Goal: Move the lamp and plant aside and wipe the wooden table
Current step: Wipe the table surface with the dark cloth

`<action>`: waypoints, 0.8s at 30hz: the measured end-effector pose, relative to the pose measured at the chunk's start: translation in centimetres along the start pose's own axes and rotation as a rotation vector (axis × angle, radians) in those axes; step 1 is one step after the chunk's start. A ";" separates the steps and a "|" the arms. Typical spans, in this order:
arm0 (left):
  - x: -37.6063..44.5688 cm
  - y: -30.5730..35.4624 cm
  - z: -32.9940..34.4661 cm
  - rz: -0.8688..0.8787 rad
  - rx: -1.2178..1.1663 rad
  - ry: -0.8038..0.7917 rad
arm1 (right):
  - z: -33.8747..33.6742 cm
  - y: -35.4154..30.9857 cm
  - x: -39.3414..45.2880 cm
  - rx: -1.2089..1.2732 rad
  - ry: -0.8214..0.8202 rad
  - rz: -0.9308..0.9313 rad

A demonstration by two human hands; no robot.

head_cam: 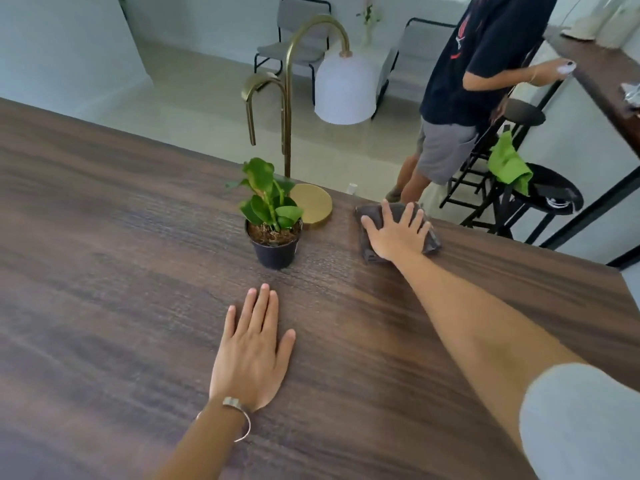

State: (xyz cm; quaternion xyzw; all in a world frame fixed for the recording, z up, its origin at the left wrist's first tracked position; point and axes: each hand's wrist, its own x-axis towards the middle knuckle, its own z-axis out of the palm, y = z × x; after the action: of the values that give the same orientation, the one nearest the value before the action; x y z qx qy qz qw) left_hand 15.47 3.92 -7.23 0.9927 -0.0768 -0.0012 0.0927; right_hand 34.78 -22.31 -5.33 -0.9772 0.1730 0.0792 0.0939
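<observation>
A dark wooden table (121, 271) fills most of the view. A small green plant in a black pot (273, 220) stands near the far edge. Just behind it is a brass lamp (311, 206) with a round gold base, two curved arms and a white shade. My right hand (396, 230) lies flat with spread fingers on a folded dark grey cloth (433, 242), pressing it onto the table to the right of the lamp base. My left hand (252, 351) rests flat on the bare wood in front of the plant, fingers straight.
Beyond the table's far edge a person (467, 81) in a dark shirt stands by black stools (540, 195), one with a green cloth (507, 164) on it. Two grey chairs (298, 32) stand against the far wall. A wooden counter (599, 64) runs along the right.
</observation>
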 end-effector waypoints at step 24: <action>0.0 -0.2 0.1 -0.035 -0.008 -0.015 | 1.4 -1.3 -1.5 -0.067 -0.010 -0.501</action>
State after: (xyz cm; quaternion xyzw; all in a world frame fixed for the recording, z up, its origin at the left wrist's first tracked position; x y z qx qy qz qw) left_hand 15.52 4.10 -7.39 0.9935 -0.0601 -0.0104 0.0962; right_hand 33.70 -20.32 -6.17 -0.9918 -0.0780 0.0639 0.0791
